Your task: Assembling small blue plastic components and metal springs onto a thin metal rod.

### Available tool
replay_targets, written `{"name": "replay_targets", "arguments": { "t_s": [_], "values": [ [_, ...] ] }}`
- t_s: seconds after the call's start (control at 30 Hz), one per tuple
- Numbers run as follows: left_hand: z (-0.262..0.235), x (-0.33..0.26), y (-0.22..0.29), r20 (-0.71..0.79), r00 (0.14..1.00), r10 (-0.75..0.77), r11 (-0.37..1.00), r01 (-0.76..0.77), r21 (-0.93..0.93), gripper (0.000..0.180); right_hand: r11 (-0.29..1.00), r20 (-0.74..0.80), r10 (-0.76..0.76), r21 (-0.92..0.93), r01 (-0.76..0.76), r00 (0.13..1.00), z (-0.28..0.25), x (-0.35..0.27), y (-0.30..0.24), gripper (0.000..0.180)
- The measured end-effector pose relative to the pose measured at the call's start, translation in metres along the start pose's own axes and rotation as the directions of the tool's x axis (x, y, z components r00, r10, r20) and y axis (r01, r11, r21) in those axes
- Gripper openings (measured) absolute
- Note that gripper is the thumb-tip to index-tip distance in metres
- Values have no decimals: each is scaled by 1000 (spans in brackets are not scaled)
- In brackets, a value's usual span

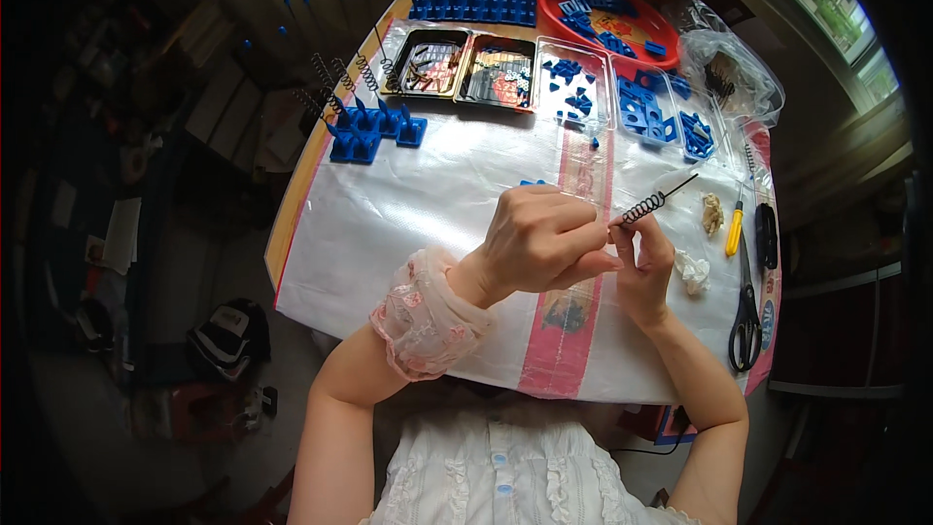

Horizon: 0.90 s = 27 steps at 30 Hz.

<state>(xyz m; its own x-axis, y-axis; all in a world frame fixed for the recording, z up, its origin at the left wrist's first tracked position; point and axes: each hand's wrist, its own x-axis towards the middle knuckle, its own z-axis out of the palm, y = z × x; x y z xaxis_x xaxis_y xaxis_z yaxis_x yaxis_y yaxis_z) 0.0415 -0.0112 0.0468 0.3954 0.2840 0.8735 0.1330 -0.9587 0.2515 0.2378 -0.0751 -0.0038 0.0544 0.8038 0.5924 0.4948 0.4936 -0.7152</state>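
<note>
My right hand [644, 267] pinches a black coil spring [643, 207] between thumb and fingers. A straight thin wire end sticks out of the coil toward the upper right. My left hand [544, 238] is closed, its thumb and fingers meeting the spring's lower end. What lies inside the left fingers is hidden. Just behind the left knuckles a bit of blue plastic [532, 183] shows; I cannot tell whether it is held. At the left, blue bases [355, 144] stand with black springs and blue-tipped wires rising from them.
Black trays [498, 102] and clear boxes [547, 115] of small parts line the back. Behind are a red basin [664, 56] and a rack of blue bases [471, 8]. At right lie black scissors [746, 331], a yellow-handled tool [734, 233] and crumpled tissue [693, 272].
</note>
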Motion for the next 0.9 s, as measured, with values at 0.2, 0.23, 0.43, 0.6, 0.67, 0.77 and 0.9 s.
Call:
{"name": "replay_targets", "arguments": {
  "t_s": [0.2,0.23,0.43,0.6,0.67,0.77,0.9],
  "values": [
    [-46,10,-43,-204,979,18,987,15,158,55,1000,8,-3,18,2,1000,2,-1,4,12],
    [-51,11,-48,-255,967,29,985,15,169,57,1000,8,-5,23,5,1000,2,-1,5,12],
    [-67,7,-63,-299,954,26,960,60,273,68,999,11,-10,32,9,1000,1,-1,6,13],
    [-92,6,-74,-451,893,5,894,198,401,78,999,11,-10,30,10,1000,0,0,7,12],
    [-115,2,-79,-575,817,-49,809,370,456,85,999,11,-18,38,18,1000,0,2,4,12],
    [-149,-1,-82,-765,642,-52,738,541,403,86,999,12,-27,41,26,1000,1,3,2,12],
    [-169,-1,-84,-851,524,23,698,601,389,83,999,10,-40,31,40,999,0,3,2,12]
  ]
}}
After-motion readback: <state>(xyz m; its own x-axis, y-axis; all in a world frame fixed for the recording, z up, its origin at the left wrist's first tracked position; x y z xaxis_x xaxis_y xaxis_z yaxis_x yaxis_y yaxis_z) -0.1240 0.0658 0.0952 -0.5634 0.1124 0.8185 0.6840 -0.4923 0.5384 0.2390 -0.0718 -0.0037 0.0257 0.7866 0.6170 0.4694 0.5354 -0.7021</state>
